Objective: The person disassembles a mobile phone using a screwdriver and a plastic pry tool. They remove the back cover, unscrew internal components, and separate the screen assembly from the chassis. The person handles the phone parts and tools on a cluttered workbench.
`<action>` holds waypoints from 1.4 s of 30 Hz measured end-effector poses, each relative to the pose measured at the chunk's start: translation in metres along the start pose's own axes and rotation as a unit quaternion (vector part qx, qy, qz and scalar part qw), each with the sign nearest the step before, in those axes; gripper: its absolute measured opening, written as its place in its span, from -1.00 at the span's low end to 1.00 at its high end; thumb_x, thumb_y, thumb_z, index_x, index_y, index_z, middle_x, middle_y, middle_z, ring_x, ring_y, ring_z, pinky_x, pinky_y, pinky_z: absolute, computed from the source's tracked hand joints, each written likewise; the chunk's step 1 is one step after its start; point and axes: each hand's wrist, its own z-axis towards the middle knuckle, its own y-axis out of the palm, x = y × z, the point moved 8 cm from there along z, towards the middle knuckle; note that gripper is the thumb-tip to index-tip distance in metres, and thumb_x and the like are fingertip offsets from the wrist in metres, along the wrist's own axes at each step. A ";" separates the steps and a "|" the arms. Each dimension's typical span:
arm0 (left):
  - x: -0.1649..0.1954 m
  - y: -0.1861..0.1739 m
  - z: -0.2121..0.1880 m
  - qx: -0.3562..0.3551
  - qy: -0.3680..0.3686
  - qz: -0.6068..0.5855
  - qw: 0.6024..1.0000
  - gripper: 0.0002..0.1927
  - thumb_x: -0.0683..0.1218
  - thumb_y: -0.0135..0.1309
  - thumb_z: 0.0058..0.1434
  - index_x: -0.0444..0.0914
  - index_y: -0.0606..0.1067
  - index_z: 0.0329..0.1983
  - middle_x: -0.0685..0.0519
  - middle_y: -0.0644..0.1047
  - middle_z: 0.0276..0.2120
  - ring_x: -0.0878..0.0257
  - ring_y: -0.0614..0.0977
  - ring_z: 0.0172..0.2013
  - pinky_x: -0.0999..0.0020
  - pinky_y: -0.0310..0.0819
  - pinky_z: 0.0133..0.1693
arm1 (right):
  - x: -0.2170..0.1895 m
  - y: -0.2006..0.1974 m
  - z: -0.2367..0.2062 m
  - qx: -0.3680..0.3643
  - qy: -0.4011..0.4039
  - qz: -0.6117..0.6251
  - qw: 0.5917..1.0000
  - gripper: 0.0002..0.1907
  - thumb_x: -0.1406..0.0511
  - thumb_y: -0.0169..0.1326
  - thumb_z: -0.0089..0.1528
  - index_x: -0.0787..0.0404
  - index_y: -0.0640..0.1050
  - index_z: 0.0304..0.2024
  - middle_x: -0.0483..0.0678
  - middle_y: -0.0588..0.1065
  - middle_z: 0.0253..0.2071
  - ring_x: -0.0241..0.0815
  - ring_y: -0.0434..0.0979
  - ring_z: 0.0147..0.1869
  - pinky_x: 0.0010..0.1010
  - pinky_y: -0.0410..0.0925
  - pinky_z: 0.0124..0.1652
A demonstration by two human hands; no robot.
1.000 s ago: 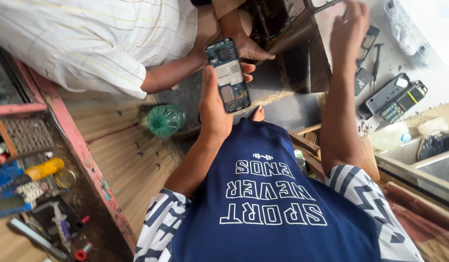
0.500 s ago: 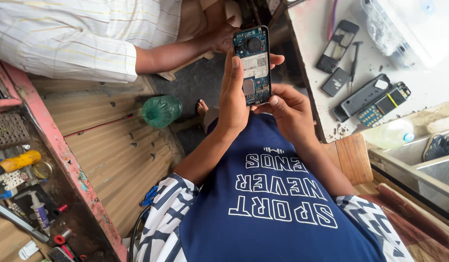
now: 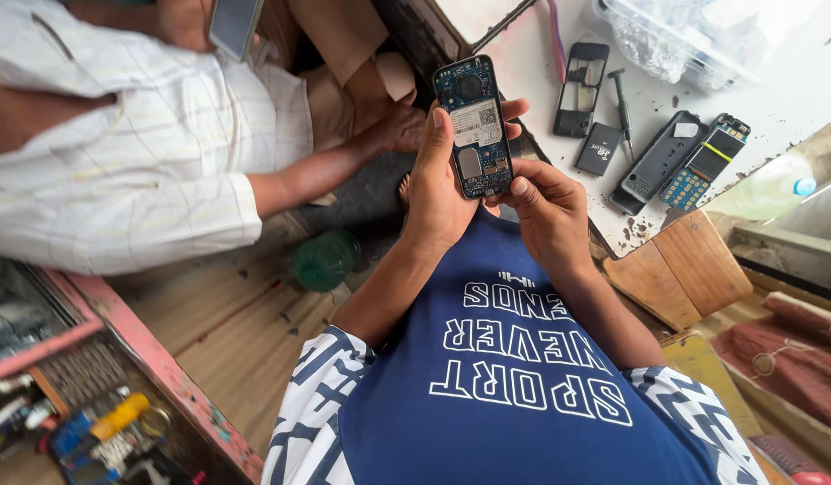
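One opened phone (image 3: 474,126), back cover off, circuit board showing blue with one white label and one round part near the top end. You are holding it up in front of your chest, above the edge of the white desk (image 3: 541,72)

Your left hand (image 3: 438,189) is wrapping the phone's left edge, thumb lying along that side, fingertips showing past the right edge near the label. Your right hand (image 3: 548,208) is sitting just below and to the right, forefinger pressing the phone's lower right corner, the other fingers curled in. Both hands are closing on the same phone; both forearms are rising from your blue shirt, elbows bent

On the desk you are looking at five loose things in a row: one black phone frame (image 3: 584,88) with open windows, one screwdriver (image 3: 623,108) just beside it, one small black battery (image 3: 599,148), one dark grey back shell (image 3: 656,162), one keypad phone (image 3: 705,162) with blue keys touching the shell. One clear plastic bag (image 3: 667,40) is lying at the far edge

One green bottle (image 3: 325,260) is lying on the floor below your left forearm. One other person in a checked white shirt (image 3: 137,171) is sitting at your left, one hand (image 3: 399,130) resting close behind your phone, another holding a second phone (image 3: 234,25) at the top edge. One tray of tools (image 3: 83,422) is sitting at lower left, contents too blurred to count
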 end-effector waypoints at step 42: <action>0.025 -0.027 0.051 -0.094 -0.103 -0.059 0.988 -0.46 0.19 -0.22 0.61 -0.23 0.20 0.47 -0.14 0.36 0.31 0.15 0.39 0.32 0.14 0.45 0.26 | -0.056 0.031 -0.015 0.117 -0.298 -0.305 0.897 -0.70 0.54 -0.06 0.52 0.20 0.24 0.22 0.13 0.43 0.07 -0.06 0.60 0.13 -0.23 0.56 0.12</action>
